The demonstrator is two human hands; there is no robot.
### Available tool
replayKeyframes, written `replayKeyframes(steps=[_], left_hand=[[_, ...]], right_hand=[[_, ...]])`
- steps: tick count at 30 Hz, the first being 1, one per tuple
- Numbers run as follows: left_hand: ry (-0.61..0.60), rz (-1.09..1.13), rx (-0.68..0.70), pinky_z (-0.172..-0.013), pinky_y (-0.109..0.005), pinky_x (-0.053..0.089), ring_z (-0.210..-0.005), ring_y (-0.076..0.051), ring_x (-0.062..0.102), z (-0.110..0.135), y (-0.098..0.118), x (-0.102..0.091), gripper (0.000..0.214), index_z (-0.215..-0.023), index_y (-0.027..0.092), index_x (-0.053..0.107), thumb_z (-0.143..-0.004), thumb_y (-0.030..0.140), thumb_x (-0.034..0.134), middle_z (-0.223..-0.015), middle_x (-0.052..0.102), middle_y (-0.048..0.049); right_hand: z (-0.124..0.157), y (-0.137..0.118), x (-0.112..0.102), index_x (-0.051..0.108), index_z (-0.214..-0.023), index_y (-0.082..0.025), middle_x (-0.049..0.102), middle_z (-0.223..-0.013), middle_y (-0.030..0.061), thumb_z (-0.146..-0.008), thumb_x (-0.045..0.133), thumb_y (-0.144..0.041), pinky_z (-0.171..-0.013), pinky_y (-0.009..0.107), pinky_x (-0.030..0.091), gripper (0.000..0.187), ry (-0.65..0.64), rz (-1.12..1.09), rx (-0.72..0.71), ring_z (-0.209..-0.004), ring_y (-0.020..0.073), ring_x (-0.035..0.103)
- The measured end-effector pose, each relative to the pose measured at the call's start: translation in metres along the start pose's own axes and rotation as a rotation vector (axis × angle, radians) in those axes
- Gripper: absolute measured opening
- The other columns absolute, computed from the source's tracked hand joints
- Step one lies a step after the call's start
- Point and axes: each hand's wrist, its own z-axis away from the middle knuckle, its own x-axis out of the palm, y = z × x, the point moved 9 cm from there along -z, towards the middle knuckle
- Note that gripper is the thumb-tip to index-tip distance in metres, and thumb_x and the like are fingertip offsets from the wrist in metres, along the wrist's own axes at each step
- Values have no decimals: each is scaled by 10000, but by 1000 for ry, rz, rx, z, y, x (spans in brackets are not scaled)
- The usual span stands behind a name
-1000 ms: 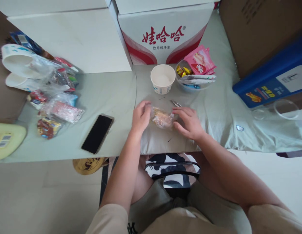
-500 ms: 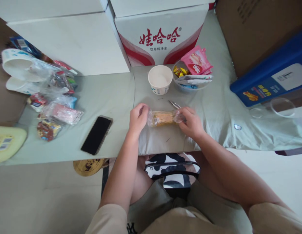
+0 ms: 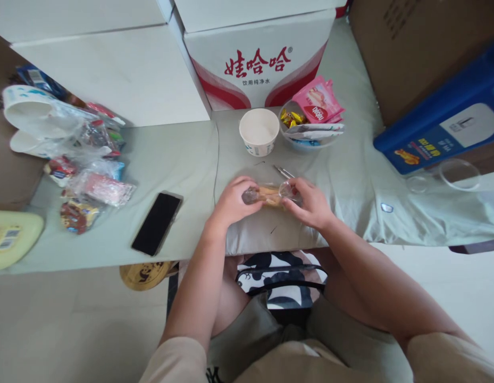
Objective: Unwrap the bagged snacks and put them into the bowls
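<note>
Between my two hands lies a clear plastic wrapped snack (image 3: 270, 196), golden-tan inside, just above the cloth. My left hand (image 3: 233, 201) curls round its left end, thumb and fingers closed on the wrapper. At the other end my right hand (image 3: 308, 202) grips the crinkled wrapper with fingers and thumb. Right behind the snack lies a thin metal tool, perhaps tweezers (image 3: 284, 171); its kind is hard to make out. A white paper bowl (image 3: 259, 133) stands farther back, beside a clear plastic bowl (image 3: 330, 141) holding pink packets and gold-wrapped sweets.
A black phone (image 3: 157, 223) lies on the left of the cloth-covered table (image 3: 183, 159). Wrapped snacks (image 3: 107, 187) and tipped paper bowls (image 3: 27, 109) are heaped farther left. White cartons (image 3: 266, 64) stand at the back. A blue container (image 3: 442, 117) and a clear lid (image 3: 460, 175) are at right.
My hands have moved inward from the wrapper's two outer ends, closing round the snack. The wrapper's ends are now bunched upward, and less of the snack shows.
</note>
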Motion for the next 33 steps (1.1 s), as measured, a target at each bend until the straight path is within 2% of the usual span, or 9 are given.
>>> replayKeyframes(steps=[2, 6, 9, 12, 17, 21, 24, 28, 33], left_hand=[[11, -25, -27, -981, -374, 532, -1045, -211, 675, 0, -3, 0, 170, -945, 205, 689, -788, 219, 754, -1077, 708, -67], [64, -18, -83, -947, -357, 538, -992, -191, 684, -1, -10, -3, 62, -903, 207, 695, -852, 190, 665, -1018, 718, -58], [102, 23, -79, -905, -344, 537, -955, -185, 687, -2, -9, -7, 95, -875, 203, 694, -887, 204, 600, -987, 731, -58], [151, 29, -112, -852, -326, 524, -898, -179, 680, -1, -9, -13, 125, -842, 198, 689, -890, 231, 579, -933, 736, -52], [247, 5, -341, -652, -285, 450, -630, -140, 575, 5, -27, -22, 118, -764, 199, 652, -847, 203, 567, -671, 643, 18], [225, 32, -415, -621, -282, 428, -595, -137, 551, 7, -34, -20, 143, -792, 199, 662, -812, 143, 532, -655, 637, 25], [153, 28, -366, -703, -297, 471, -693, -151, 612, 4, -30, -14, 147, -843, 204, 680, -851, 178, 535, -761, 695, 0], [98, -19, -264, -816, -322, 506, -870, -182, 656, 2, -22, -9, 119, -892, 202, 688, -844, 310, 674, -931, 720, -42], [73, -77, -245, -813, -333, 511, -838, -178, 644, 1, -25, -6, 79, -875, 201, 697, -866, 268, 656, -923, 701, -48]], right_hand=[[-1, 1, 0, 638, -1069, -212, 697, -929, 84, -893, 593, -448, -766, 361, 484, 298, 3, 17, 5, -816, 229, 639], [-3, 4, 2, 634, -930, -218, 680, -855, 73, -883, 567, -318, -724, 322, 466, 130, 0, 18, 6, -807, 215, 627], [-3, 4, 2, 622, -889, -221, 682, -857, 71, -874, 551, -268, -717, 309, 469, 87, -4, -5, 2, -805, 208, 625], [-3, 3, 1, 615, -884, -221, 675, -845, 65, -857, 542, -230, -703, 303, 472, 78, -3, -21, 4, -790, 202, 623], [-2, 3, -4, 607, -885, -223, 660, -853, 60, -779, 487, -111, -692, 310, 480, 196, 27, -26, -3, -759, 193, 600], [-2, 1, -6, 604, -905, -226, 652, -850, 57, -731, 463, -98, -693, 320, 488, 258, 35, -20, -20, -736, 192, 586], [-2, 0, -4, 608, -947, -221, 679, -888, 67, -739, 491, -146, -709, 326, 497, 250, 8, -18, -10, -753, 201, 605], [-2, 1, -2, 618, -968, -223, 717, -923, 80, -815, 552, -284, -736, 338, 500, 177, -2, 7, 33, -799, 224, 632], [-3, 5, -1, 626, -970, -217, 728, -907, 76, -820, 538, -261, -711, 323, 486, 179, -8, 19, 76, -728, 202, 618]])
